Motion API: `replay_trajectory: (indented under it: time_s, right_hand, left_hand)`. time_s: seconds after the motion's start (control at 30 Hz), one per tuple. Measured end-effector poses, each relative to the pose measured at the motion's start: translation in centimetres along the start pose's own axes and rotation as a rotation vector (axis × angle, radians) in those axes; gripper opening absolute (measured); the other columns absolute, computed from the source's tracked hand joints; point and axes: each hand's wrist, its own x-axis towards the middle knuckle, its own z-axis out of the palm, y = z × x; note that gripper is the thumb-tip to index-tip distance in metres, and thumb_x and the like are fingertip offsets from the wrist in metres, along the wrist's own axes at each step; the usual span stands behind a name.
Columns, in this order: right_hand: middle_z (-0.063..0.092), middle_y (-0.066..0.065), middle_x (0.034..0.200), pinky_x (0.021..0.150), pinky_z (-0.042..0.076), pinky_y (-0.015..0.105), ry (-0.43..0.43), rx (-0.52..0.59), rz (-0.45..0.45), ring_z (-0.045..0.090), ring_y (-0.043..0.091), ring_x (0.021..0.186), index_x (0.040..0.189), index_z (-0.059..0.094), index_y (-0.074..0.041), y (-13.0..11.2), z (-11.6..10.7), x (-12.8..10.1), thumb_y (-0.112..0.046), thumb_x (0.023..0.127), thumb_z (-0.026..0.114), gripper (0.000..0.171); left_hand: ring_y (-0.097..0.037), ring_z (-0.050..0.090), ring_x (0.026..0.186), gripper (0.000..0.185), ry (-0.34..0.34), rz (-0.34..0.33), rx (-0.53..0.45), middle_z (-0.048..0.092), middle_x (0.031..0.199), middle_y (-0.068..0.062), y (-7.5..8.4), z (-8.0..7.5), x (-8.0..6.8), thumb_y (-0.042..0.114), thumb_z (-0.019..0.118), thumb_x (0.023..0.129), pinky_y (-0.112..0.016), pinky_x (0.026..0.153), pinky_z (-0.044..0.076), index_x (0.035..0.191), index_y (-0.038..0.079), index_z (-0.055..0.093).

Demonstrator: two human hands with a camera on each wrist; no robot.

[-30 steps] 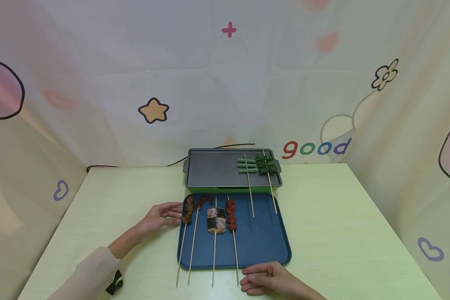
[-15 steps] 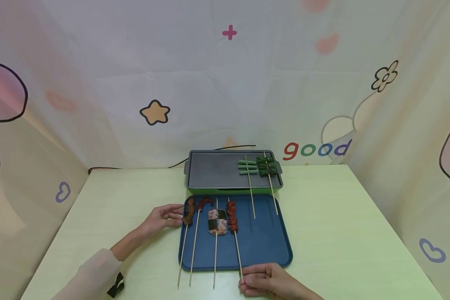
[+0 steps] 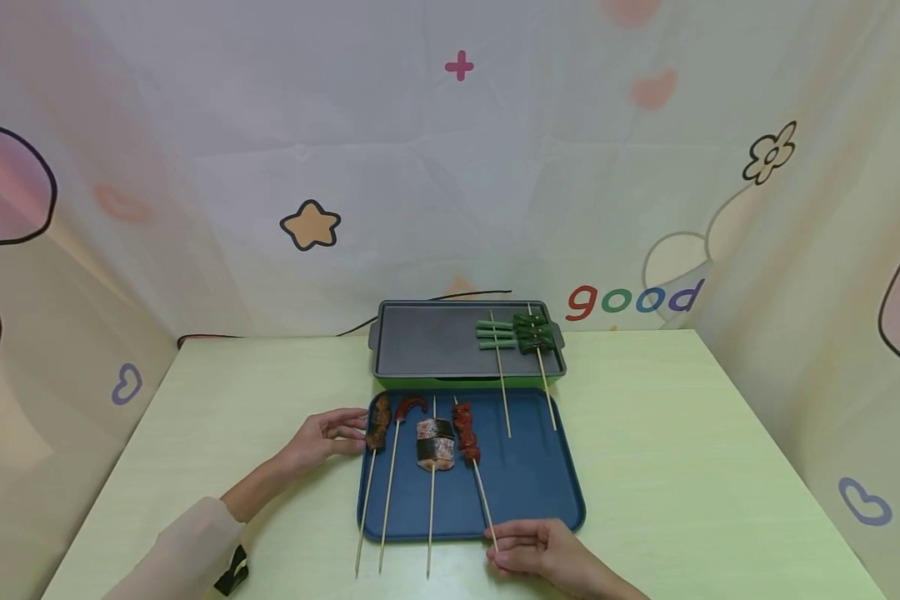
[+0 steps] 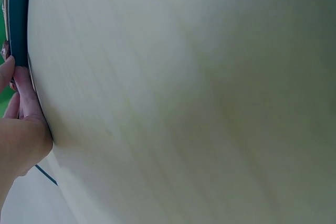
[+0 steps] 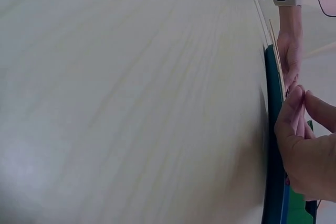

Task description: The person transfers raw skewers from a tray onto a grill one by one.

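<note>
In the head view, my right hand (image 3: 528,546) pinches the lower stick end of the red meat skewer (image 3: 467,429), whose meat lies over the blue tray (image 3: 525,500). The stick slants, its lower end to the right. At the tray's left rim, my left hand (image 3: 322,437) touches the edge with loosely extended fingers, beside a brown meat skewer (image 3: 378,423). Between these two lie a skewer with a curled dark-red piece (image 3: 408,406) and one with a pale block banded in black (image 3: 435,444). In the right wrist view, thumb and fingertips of my right hand (image 5: 304,145) meet.
Behind the tray stands a green electric griddle (image 3: 427,342) with a grey plate. A skewer of green stalks (image 3: 497,333) and a leafy green skewer (image 3: 532,333) lie on its right side, sticks reaching over the tray. A black cord (image 3: 356,325) runs behind along the curtain.
My right hand has taken hold of the red meat skewer's stick end and moved it slightly right, so the skewer tilts more. The left hand stays at the tray's rim.
</note>
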Motion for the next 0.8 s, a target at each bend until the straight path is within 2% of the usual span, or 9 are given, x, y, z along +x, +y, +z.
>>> replay_trajectory:
  time_s: [0.17,0.47,0.6,0.8]
  right_hand:
    - [0.074,0.020,0.116,0.085,0.060,0.024,-0.010,-0.058,-0.075,0.074,0.009,0.099,0.135,0.055,0.017,0.4,-0.6,-0.1,-0.007,0.098,0.067,0.046]
    - [0.075,0.019,0.116,0.085,0.058,0.020,-0.108,-0.029,-0.164,0.074,0.006,0.100,0.135,0.049,0.024,1.2,-1.7,-0.9,-0.007,0.099,0.065,0.050]
    - [0.075,0.017,0.117,0.085,0.058,0.020,-0.112,-0.022,-0.166,0.074,0.006,0.101,0.136,0.048,0.023,1.4,-2.1,-1.2,-0.008,0.100,0.064,0.050]
    - [0.076,0.016,0.116,0.086,0.059,0.020,-0.065,-0.028,-0.122,0.073,0.006,0.101,0.137,0.051,0.019,1.5,-2.1,-1.5,-0.010,0.100,0.065,0.049]
  left_hand:
    - [0.003,0.066,0.097,0.060,-0.004,0.007,-0.003,0.057,0.136,-0.035,0.2,0.3,-0.2,0.003,0.069,0.095,-0.017,0.086,0.055,0.146,-0.014,0.043]
    - [0.004,0.065,0.097,0.060,-0.002,0.010,0.001,0.056,0.137,-0.036,0.4,0.3,-0.2,0.003,0.070,0.095,-0.017,0.085,0.055,0.146,-0.014,0.043]
    - [0.003,0.065,0.097,0.060,0.003,0.005,0.002,0.055,0.137,-0.036,0.5,0.3,-0.2,0.003,0.070,0.095,-0.017,0.085,0.055,0.146,-0.013,0.044]
    - [0.003,0.065,0.097,0.059,0.010,0.007,0.011,0.055,0.137,-0.036,0.6,0.4,-0.2,0.003,0.070,0.095,-0.017,0.085,0.054,0.146,-0.013,0.045]
